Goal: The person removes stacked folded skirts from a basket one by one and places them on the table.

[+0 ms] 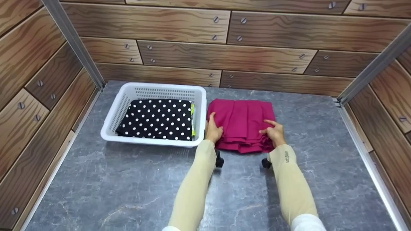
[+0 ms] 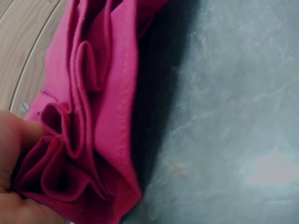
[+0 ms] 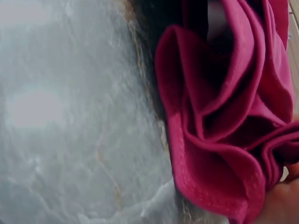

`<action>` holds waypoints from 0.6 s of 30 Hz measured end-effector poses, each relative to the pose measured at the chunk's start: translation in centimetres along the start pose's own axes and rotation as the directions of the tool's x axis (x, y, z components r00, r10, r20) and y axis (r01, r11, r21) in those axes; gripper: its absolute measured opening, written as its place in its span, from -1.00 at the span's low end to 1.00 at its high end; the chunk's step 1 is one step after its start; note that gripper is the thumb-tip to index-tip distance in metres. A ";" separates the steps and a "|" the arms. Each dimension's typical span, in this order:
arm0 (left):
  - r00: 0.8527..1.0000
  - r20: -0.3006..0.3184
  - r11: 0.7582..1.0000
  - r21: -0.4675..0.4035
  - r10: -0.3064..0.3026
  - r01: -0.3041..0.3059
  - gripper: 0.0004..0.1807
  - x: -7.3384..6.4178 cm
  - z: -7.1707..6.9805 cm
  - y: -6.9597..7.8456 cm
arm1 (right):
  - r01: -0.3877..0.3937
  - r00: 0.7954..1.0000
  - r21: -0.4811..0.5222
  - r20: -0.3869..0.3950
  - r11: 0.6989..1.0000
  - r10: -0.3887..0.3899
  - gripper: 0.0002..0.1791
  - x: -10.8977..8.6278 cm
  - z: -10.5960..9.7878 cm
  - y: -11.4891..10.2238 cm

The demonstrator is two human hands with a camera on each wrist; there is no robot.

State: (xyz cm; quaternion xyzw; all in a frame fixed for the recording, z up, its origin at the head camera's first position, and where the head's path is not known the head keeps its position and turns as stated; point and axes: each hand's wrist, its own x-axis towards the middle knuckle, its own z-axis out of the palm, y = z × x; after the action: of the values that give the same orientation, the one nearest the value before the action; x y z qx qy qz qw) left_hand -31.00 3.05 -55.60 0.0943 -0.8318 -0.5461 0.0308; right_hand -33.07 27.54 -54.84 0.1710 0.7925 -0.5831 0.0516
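Note:
A folded magenta pleated skirt [image 1: 244, 120] lies right of the basket in the head view, its layered hem toward me. My left hand [image 1: 213, 131] grips its left side, thumb on top. Opposite it, my right hand [image 1: 274, 133] holds the right side, thumb and index finger over the cloth. The left wrist view shows the skirt's bunched pleats [image 2: 114, 126] with the left hand [image 2: 16, 200] round their end. Similar ruffled layers of the skirt [image 3: 212, 172] fill the right wrist view, where part of the right hand [image 3: 282, 200] shows at the corner. Fingers beneath the cloth are hidden.
A white plastic basket [image 1: 151, 141] stands just left of the skirt, close beside my left hand. Inside lies a folded black cloth with white dots [image 1: 157, 118], a yellow-green edge [image 1: 193, 120] showing beside it. Wood-patterned walls [image 1: 179, 25] enclose the grey marbled surface [image 1: 135, 186].

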 end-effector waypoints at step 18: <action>0.976 -0.213 0.998 0.053 0.040 -0.029 -0.14 12.3 11.1 -17.6 | 0.023 0.994 0.022 -0.104 0.999 -0.020 -0.29 -1.0 0.5 -0.1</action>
State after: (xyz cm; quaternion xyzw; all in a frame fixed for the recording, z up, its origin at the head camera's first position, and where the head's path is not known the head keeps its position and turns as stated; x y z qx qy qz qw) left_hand -42.60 3.89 -76.80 0.1387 -0.8384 -0.5116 0.1273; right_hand -32.27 26.82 -54.66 0.1931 0.7891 -0.5832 0.0021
